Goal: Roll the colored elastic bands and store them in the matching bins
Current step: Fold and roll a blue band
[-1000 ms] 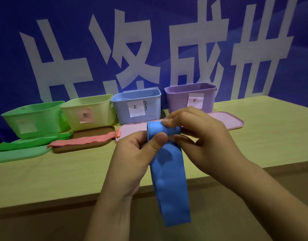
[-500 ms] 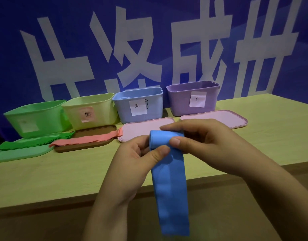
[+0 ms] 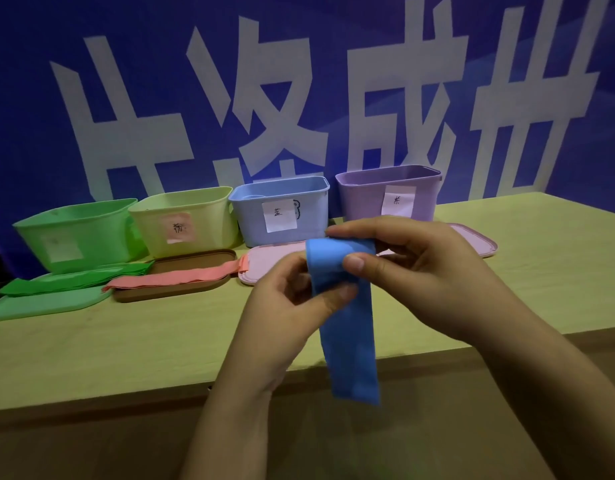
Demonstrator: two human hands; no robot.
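Observation:
A blue elastic band [image 3: 347,327] is held above the table's front edge, its top wound into a small roll and its loose tail hanging down past the edge. My left hand [image 3: 285,306] pinches the roll from the left with thumb and fingers. My right hand [image 3: 420,271] grips the roll from the right, thumb in front and fingers over the top. Behind stand four bins: green [image 3: 77,233], yellow [image 3: 185,220], blue [image 3: 282,209] and purple [image 3: 389,192]. Pink bands [image 3: 174,278] lie on a brown lid, green bands [image 3: 74,282] on a green lid.
A brown lid [image 3: 167,292], a green lid [image 3: 39,303] and two pink lids [image 3: 268,261] [image 3: 476,240] lie in front of the bins on the wooden table [image 3: 126,348]. A blue banner with large white characters hangs behind.
The roll has been turned further, so the hanging blue tail is shorter. My right fingers have shifted over the top of the roll.

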